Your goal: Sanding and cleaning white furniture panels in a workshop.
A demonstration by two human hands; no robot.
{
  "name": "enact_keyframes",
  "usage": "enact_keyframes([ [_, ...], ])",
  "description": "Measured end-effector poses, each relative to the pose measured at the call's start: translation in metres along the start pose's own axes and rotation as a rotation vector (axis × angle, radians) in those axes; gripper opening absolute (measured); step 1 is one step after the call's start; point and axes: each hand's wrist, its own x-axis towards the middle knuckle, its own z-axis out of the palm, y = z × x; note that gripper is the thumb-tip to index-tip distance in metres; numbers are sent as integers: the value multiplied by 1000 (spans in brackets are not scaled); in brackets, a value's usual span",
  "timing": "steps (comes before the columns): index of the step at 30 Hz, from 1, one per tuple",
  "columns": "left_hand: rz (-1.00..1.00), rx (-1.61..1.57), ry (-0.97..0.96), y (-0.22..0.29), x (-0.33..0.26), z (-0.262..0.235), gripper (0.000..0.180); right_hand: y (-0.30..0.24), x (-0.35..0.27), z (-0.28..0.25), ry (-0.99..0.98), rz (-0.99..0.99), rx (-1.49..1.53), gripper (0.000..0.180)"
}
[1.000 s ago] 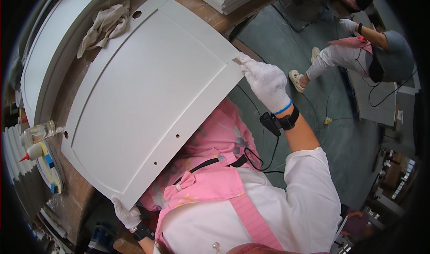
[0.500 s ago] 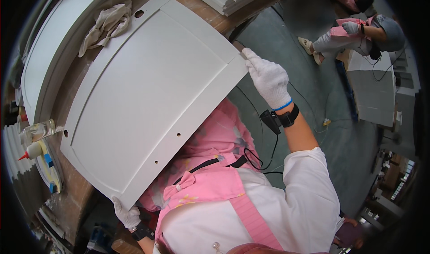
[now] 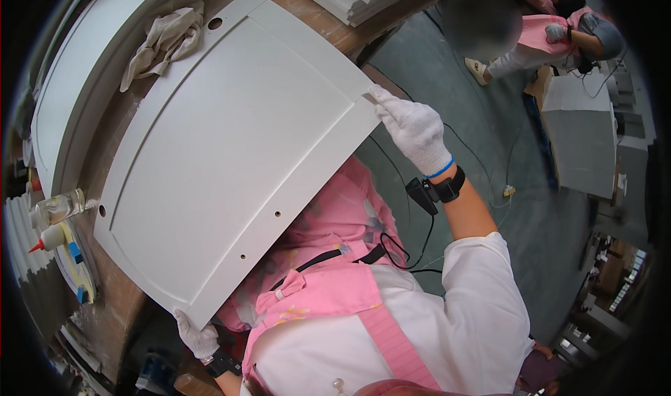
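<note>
A large white panel with a curved outer edge and a recessed middle lies across the bench, its near edge over my lap. It has two small holes near that edge and a larger hole at each far-side corner. My left hand, in a white knit glove, grips the near left corner, thumb on top. At the right corner, my gloved right hand is closed with its fingertips pressed against the panel's edge. A small thin grey piece shows under those fingertips; its kind is unclear.
A crumpled cloth lies beyond the panel, next to a curved white piece. At left stand a clear jar and a red-tipped glue bottle. Cables cross the green floor. Another person works at far right.
My right hand has moved slightly left and down along the panel's right edge, the grey piece with it. My left hand keeps its place. The person at far right has shifted.
</note>
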Motion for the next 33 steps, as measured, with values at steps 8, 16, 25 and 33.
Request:
enact_keyframes([
  [8, 13, -5, 34, 0, -5, 15, 46, -1, 2, -5, -113, 17, -19, 35],
  [16, 33, 7, 57, -1, -4, 14, 45, -11, 4, -10, -155, 144, -170, 36],
  [25, 5, -18, 58, 1, -2, 5, 46, -11, 0, -4, -67, 115, -142, 36],
  [33, 17, -28, 100, -2, -1, 10, 47, -4, 2, -2, -56, 135, -224, 36],
])
